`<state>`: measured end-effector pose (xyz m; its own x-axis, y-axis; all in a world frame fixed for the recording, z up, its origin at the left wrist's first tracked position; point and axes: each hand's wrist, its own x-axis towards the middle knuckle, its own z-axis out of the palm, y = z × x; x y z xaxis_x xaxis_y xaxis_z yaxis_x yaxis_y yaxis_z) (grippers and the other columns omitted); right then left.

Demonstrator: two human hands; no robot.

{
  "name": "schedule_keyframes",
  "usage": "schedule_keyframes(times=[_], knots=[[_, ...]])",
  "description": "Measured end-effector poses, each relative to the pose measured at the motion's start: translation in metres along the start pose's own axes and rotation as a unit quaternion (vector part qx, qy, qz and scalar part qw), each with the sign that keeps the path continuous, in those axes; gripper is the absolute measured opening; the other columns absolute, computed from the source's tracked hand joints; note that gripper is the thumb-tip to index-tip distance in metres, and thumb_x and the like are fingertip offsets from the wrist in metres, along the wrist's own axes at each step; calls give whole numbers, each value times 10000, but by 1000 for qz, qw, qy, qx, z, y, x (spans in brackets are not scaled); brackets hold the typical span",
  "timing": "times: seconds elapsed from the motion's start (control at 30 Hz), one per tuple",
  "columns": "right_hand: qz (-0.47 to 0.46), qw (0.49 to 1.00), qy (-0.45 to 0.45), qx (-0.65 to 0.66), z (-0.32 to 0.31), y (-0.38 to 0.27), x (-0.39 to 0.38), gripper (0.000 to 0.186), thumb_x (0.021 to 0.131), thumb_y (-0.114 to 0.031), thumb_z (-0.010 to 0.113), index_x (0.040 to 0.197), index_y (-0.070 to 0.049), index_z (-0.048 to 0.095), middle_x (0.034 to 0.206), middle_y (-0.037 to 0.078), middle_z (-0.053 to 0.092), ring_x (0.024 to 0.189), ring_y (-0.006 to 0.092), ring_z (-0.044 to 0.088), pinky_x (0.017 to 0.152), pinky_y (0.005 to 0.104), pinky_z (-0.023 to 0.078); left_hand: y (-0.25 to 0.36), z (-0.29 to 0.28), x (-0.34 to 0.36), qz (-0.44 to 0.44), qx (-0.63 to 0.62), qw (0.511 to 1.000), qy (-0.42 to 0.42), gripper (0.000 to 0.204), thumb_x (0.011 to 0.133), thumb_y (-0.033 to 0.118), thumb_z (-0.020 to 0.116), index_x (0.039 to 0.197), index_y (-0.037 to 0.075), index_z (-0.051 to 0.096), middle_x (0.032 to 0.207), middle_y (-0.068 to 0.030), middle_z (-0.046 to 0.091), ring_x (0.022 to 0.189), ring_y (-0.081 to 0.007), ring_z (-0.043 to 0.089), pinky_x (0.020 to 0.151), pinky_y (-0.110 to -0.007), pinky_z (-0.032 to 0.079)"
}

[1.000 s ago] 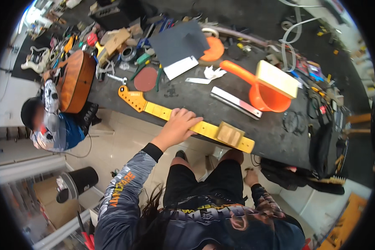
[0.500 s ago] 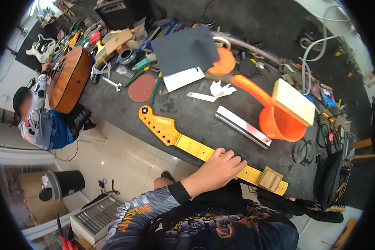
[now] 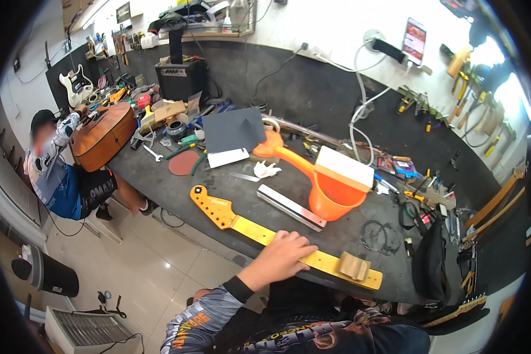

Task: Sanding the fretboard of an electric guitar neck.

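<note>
Guitar neck (image 3: 255, 230) along bench edge (image 3: 180, 213)

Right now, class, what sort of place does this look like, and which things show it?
Probably a guitar repair workshop: a loose guitar neck under the left hand, an acoustic guitar at the bench, and hand tools along the wall.

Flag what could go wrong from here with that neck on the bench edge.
1. The guitar neck lies along the near edge of the workbench, with only the left hand seen on it; if that hand lifts or slips, the neck might slide off.
2. The wooden block sits on the neck near its end, with no hand on it; a tilt or knock could drop it.
</note>
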<state>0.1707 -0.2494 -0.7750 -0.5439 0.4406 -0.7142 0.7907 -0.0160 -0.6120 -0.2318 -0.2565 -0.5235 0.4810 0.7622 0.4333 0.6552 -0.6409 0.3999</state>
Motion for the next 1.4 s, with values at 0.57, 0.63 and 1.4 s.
schedule_keyframes(times=[0.57, 0.63, 1.4], knots=[[-131, 990, -36, -45, -47, -148, -201, 579, 1213, -343, 593, 1676, -11, 487, 1540, 174, 716, 1290, 251, 744, 1091, 379, 584, 18, -8, 0, -45, 12, 999, -15, 500, 910, 269, 901, 1380, 132, 796, 1348, -23, 775, 1338, -255, 659, 1234, -469, 388], [-166, 985, -49, -27, -57, -169, -223, 569, 1216, -342, 589, 1667, -8, 496, 1534, 169, 718, 1332, 244, 726, 1117, 368, 574, 19, -7, 3, -42, 10, 999, -24, 515, 917, 266, 897, 1401, 130, 785, 1364, -30, 773, 1346, -260, 655, 1243, -470, 381], [-413, 818, 363, 169, -95, -192, -274, 293, 1102, 112, 523, 1304, 24, 716, 1264, 100, 669, 1112, 190, 751, 998, 321, 556, 38, 4, -17, -96, 17, 995, 35, 528, 943, 234, 884, 1443, 134, 749, 1504, -50, 738, 1503, -280, 611, 1365, -572, 308]])
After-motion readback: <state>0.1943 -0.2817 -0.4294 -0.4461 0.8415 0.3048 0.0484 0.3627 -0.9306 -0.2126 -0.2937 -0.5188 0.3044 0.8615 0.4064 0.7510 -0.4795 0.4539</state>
